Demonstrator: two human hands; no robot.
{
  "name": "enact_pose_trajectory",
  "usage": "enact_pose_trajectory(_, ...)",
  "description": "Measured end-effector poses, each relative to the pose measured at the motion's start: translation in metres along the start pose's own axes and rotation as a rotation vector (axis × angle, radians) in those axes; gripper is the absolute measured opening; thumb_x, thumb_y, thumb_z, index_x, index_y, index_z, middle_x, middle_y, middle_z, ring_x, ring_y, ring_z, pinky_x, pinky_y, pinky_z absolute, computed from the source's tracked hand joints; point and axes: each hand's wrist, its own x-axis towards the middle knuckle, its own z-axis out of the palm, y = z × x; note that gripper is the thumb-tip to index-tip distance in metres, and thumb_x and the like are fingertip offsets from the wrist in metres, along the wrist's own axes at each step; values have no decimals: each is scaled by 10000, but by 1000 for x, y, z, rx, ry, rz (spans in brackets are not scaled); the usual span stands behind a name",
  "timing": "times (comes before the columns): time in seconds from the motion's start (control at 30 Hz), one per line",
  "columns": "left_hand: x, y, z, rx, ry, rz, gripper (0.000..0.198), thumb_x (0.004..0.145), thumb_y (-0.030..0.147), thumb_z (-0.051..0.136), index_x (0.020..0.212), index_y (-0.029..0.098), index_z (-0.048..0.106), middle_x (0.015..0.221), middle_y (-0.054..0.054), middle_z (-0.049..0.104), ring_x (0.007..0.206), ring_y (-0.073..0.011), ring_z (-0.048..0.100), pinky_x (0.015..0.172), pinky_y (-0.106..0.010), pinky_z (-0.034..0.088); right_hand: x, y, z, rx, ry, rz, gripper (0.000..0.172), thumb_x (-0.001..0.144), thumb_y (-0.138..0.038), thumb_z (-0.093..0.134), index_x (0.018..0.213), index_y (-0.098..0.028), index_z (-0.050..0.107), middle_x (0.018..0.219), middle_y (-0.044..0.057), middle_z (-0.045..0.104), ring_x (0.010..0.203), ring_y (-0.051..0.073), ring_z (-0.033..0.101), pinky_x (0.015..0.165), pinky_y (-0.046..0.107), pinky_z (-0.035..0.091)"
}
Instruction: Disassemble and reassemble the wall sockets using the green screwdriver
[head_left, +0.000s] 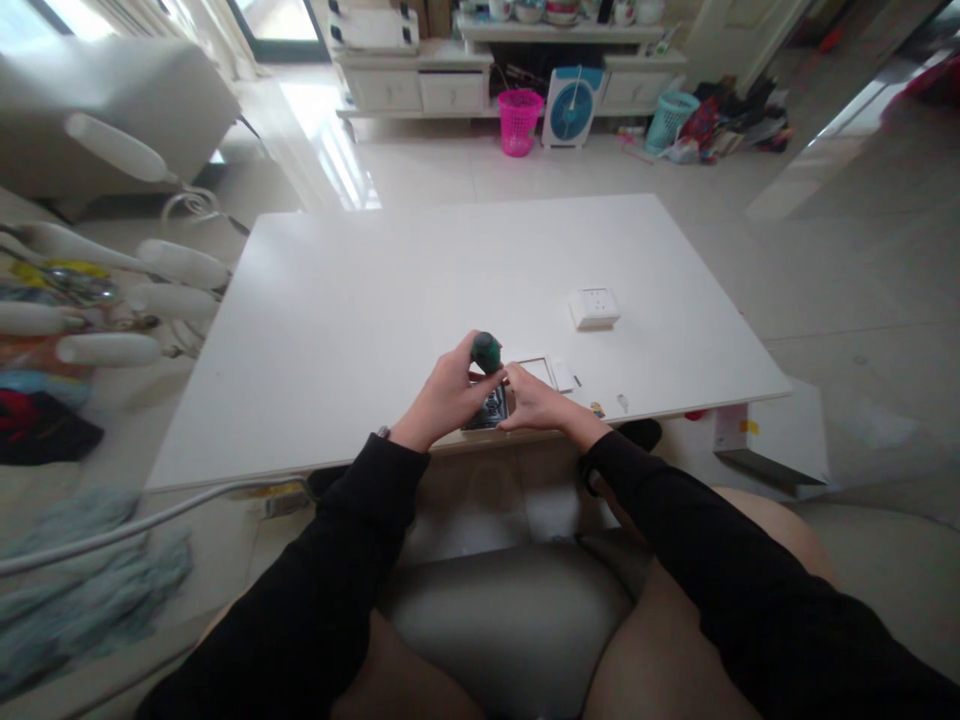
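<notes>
My left hand (448,393) is closed around a screwdriver with a dark green and black handle (486,352), held upright, its lower part hidden by my fingers. Under it, at the near table edge, lies a flat part with a black inner face (493,408) and a pale rim, probably the back of a wall socket. My right hand (531,402) grips the right side of that part, its fingertips close to the screwdriver. Just beyond my right hand are a white rectangular frame (541,367) and a small white piece (563,375).
On the white table (360,300), a white wall socket on its box (595,308) stands to the right. Small loose bits (597,409) and a tiny clear bag (622,402) lie near the front edge. A white lamp (184,262) with several arms borders the left side.
</notes>
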Motion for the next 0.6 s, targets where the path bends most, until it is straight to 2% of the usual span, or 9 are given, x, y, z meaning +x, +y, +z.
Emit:
enact_pose_trajectory(0.17,0,1,0,-9,-11,6,245,905,291,699,1095,169,603,974,-62,720,890,-180,711,764,-311,655,0,2,0,23,-61,-62,727,590,-228,928,1247,-207,617,1243,83,583,1221,312,564,1120,513,482)
enact_pose_trajectory(0.4,1,0,0,-5,17,-9,269,861,324,756,1039,167,629,974,-52,717,891,-183,695,732,-304,658,0,2,4,30,-56,-56,766,578,-258,976,1277,-218,666,1284,97,614,1275,335,579,1151,536,470)
enact_pose_trajectory(0.5,1,1,1,-54,9,-25,334,840,266,758,1118,194,586,980,-38,718,924,-190,714,739,-302,649,2,3,5,46,-45,-71,809,565,-265,989,1305,-211,667,1353,121,606,1340,351,552,1180,541,446)
enact_pose_trajectory(0.6,0,2,2,-134,-48,-27,360,842,166,688,1142,217,498,1011,-41,721,980,-195,733,833,-347,641,2,2,4,56,-42,-136,906,560,-231,995,1389,-216,631,1471,140,558,1426,347,495,1223,518,405)
